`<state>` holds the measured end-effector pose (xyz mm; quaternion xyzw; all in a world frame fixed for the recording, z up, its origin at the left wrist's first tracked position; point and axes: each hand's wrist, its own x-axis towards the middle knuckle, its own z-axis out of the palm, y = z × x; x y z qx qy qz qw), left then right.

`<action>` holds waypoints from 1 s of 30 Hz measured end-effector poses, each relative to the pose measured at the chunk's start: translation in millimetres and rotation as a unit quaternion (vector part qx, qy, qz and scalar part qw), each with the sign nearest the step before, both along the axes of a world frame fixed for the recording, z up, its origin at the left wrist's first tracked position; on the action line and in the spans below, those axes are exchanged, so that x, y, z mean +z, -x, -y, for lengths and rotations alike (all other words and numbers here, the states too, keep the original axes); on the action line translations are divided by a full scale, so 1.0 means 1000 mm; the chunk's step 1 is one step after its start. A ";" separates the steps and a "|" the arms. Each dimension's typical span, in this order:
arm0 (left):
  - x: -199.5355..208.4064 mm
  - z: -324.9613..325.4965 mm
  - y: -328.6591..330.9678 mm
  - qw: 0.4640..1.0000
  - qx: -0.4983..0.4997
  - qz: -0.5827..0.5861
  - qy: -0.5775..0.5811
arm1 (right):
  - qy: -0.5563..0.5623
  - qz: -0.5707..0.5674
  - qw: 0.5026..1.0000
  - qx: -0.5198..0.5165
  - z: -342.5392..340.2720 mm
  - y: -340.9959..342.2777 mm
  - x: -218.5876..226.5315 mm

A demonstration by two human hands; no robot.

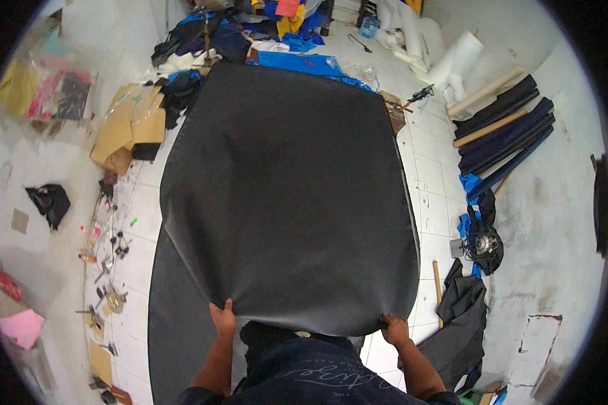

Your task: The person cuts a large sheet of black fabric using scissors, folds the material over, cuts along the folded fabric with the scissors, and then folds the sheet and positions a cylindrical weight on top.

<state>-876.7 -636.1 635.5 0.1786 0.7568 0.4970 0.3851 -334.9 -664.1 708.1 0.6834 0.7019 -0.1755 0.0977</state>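
Observation:
A large black sheet of fabric (297,189) stretches away from me over the white tiled floor. Its near edge is lifted and sags slightly in front of my body. My left hand (223,317) pinches this edge at the left, with the thumb on top. At the right corner my right hand (394,329) grips the same edge, fingers closed on it. Folds run from the left grip up into the cloth. Another dark layer (182,324) lies flat on the floor to the left, partly hidden under the raised sheet.
Rolls of dark fabric (503,131) lean on the right wall, with a fan-like metal device (485,244) and crumpled black cloth (463,310) nearer. Cardboard (128,128) and small tools (111,297) line the left wall. Piled blue cloth (297,64) lies at the far end.

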 end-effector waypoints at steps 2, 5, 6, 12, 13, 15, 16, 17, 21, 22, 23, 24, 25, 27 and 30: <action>-0.013 0.034 0.006 1.000 0.014 0.008 -0.001 | 0.010 0.001 1.000 0.003 0.022 0.007 0.004; -0.008 0.078 0.001 1.000 0.008 0.004 -0.019 | 0.056 0.009 0.998 0.004 0.053 0.006 0.009; 0.001 0.088 -0.004 0.999 -0.010 -0.004 -0.036 | 0.055 -0.004 0.998 0.008 0.067 0.000 0.007; 0.022 0.150 -0.025 0.998 -0.019 -0.051 0.017 | 0.057 -0.020 0.998 -0.012 0.145 -0.013 -0.016; 0.021 0.162 -0.026 0.998 -0.037 -0.054 0.014 | 0.011 -0.002 1.000 0.009 0.163 -0.021 -0.027; 0.029 0.191 -0.026 0.993 -0.069 -0.092 0.007 | 0.027 0.023 0.999 -0.007 0.190 -0.019 -0.030; 0.035 0.204 -0.027 0.992 -0.081 -0.097 0.006 | 0.027 0.018 0.999 -0.020 0.204 -0.018 -0.027; 0.040 0.217 -0.028 0.989 -0.084 -0.118 0.016 | 0.023 -0.004 0.999 -0.021 0.219 -0.016 -0.024; 0.041 0.258 -0.023 0.997 -0.050 -0.062 0.000 | 0.031 -0.033 0.996 -0.074 0.271 -0.008 -0.019; 0.045 0.261 -0.029 0.997 -0.057 -0.059 -0.001 | 0.025 -0.025 0.996 -0.081 0.281 -0.010 -0.020; 0.055 0.267 -0.029 0.989 -0.091 -0.116 0.024 | 0.040 -0.031 0.994 -0.093 0.283 -0.007 -0.013; 0.060 0.271 -0.031 0.976 -0.123 -0.173 0.049 | 0.039 -0.030 0.994 -0.096 0.291 -0.008 -0.017; 0.061 0.273 -0.028 0.976 -0.123 -0.175 0.046 | 0.014 -0.044 0.994 -0.096 0.293 -0.006 -0.017; 0.045 0.286 -0.020 0.995 -0.069 0.002 0.065 | -0.002 -0.045 0.992 -0.117 0.289 0.003 -0.023; -0.011 0.319 0.014 0.949 -0.006 0.156 0.272 | -0.031 -0.052 0.994 -0.086 0.267 0.013 -0.048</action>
